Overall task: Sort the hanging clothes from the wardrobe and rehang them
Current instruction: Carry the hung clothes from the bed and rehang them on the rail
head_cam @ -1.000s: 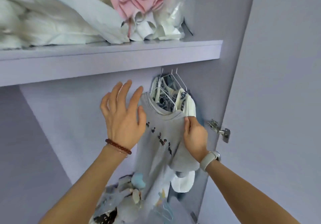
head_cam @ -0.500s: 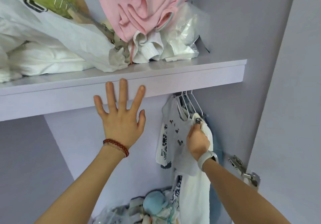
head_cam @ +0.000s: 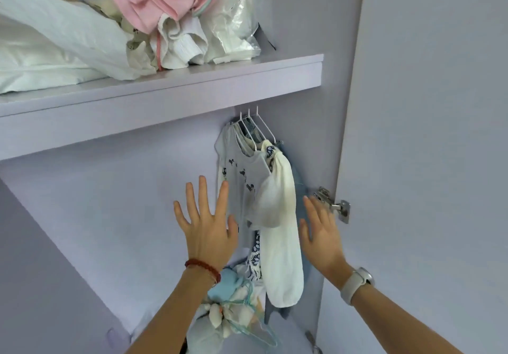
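Hanging between the two hands — grey shirt point(head_cam: 242, 172) and white shirt point(head_cam: 277, 216) on white hangers point(head_cam: 254, 128). Reaching up with left hand point(head_cam: 204, 226) and right hand point(head_cam: 320, 234), both spread wide, holding nothing. Better taking one hanger by its hook — not tugging cloth.

Grey shirt point(head_cam: 242, 169) with small dark prints, cream garment point(head_cam: 280, 232), perhaps blue behind, lilac shelf point(head_cam: 192, 90)
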Motion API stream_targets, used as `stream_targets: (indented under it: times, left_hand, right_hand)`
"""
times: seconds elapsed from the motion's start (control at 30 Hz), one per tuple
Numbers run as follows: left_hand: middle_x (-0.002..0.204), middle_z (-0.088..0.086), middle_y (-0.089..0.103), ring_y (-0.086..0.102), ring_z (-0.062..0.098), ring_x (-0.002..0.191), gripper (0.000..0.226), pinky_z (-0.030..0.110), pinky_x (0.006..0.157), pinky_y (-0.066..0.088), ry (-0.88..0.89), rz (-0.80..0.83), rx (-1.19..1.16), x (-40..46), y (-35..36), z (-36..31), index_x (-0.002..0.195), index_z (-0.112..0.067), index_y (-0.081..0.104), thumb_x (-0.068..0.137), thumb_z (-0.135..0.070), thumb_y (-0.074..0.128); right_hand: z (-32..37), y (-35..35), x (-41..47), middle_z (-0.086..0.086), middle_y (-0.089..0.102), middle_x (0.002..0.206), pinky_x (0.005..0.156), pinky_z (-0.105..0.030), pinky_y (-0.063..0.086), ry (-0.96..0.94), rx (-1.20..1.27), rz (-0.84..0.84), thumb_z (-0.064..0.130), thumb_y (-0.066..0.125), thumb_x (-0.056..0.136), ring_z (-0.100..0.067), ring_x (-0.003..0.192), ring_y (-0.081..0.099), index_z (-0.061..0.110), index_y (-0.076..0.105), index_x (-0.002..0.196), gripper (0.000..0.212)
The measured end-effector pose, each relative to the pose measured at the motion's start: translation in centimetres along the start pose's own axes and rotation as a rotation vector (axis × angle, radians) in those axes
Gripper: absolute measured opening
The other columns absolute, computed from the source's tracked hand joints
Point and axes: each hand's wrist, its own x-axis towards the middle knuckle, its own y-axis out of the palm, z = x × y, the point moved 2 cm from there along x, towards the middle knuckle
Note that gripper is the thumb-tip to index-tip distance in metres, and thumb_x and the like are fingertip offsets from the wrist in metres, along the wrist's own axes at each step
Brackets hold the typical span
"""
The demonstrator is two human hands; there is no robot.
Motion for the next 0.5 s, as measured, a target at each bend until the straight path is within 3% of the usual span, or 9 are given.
stream_targets:
  times: [0.13, 0.23, 0.37, 0.5]
  left_hand:
    - [0.145, 0.02, 0.034, 0.029, 0.044, 0.133, 0.068, 0.066, 0.101, 0.025, 0.003, 0.364, -0.162, -8.2, 2.6, -4.8, 0.135, -0.016, 0.046, 0.072, -0.019, 0.073]
    - [0.141, 0.02, 0.041, 0.035, 0.043, 0.13, 0.065, 0.064, 0.099, 0.029, 0.117, 0.542, -0.277, -14.1, 2.8, -9.4, 0.13, -0.013, 0.051, 0.07, -0.017, 0.075]
    - [0.155, 0.005, 0.013, 0.003, 0.024, 0.143, 0.056, 0.048, 0.112, 0.005, 0.297, 0.846, -0.357, -22.2, 2.0, -15.7, 0.144, -0.022, 0.025, 0.091, -0.03, 0.044]
    - [0.155, 0.004, 0.014, 0.006, 0.021, 0.143, 0.054, 0.046, 0.112, 0.006, 0.562, 0.963, -0.455, -29.5, -0.9, -23.0, 0.144, -0.02, 0.025, 0.093, -0.027, 0.04]
  right_hand:
    - [-4.0, -1.9, -9.9, -0.015, 0.032, 0.147, 0.111, -0.042, 0.023, 0.158, -0.134, 0.063, 0.017, 0.045, 0.094, -0.033, 0.136, 0.028, 0.011, 0.029, 0.142, 0.051]
    - [-6.6, -4.1, -18.1, -0.008, 0.023, 0.152, 0.115, -0.036, 0.015, 0.348, -0.196, 0.091, 0.023, 0.038, 0.097, -0.025, 0.14, 0.018, 0.016, 0.021, 0.145, 0.051]
    - [-9.0, -8.3, -30.1, -0.007, 0.026, 0.151, 0.113, -0.035, 0.016, 0.656, -0.261, 0.045, 0.023, 0.037, 0.097, -0.024, 0.14, 0.02, 0.016, 0.026, 0.144, 0.049]
    - [-10.5, -12.5, -42.8, -0.008, 0.029, 0.149, 0.111, -0.033, 0.019, 0.967, -0.292, -0.023, 0.021, 0.036, 0.096, -0.025, 0.137, 0.024, 0.012, 0.031, 0.141, 0.046]
